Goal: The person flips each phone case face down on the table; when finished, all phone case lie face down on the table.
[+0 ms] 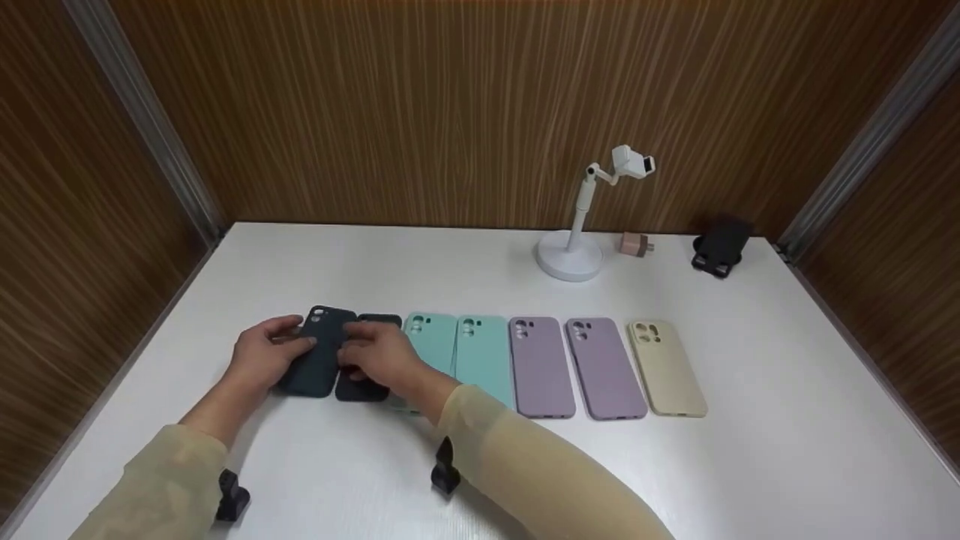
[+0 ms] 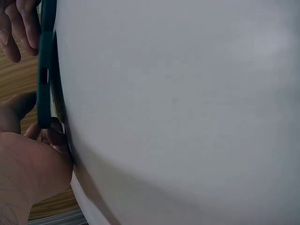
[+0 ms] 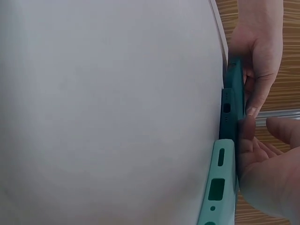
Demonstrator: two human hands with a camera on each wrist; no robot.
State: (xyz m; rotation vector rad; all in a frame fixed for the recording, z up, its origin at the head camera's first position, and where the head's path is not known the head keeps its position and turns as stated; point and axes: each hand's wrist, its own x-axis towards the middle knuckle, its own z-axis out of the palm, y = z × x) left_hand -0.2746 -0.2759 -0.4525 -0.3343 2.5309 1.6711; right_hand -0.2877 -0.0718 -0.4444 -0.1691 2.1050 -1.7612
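Note:
At the left end of a row of phone cases, my left hand (image 1: 262,349) pinches the left edge of a dark teal phone case (image 1: 319,367), thumb on its back and fingers at its edge. The case stands slightly tilted off the table in the left wrist view. My right hand (image 1: 386,356) reaches over a second dark phone case (image 1: 361,391), partly covering it, with its fingertips by the first case's right edge. Its fingers look loosely bent; whether they touch either case is hard to see. Two mint cases (image 1: 433,343) lie to the right, partly behind my right arm.
Two purple cases (image 1: 543,367) and a beige case (image 1: 669,371) continue the row on the white table (image 1: 765,420). Behind them stand a white phone stand (image 1: 570,259), a pink plug adapter (image 1: 634,244) and a black folding stand (image 1: 721,247). Wood-grain panels (image 1: 375,112) enclose the table.

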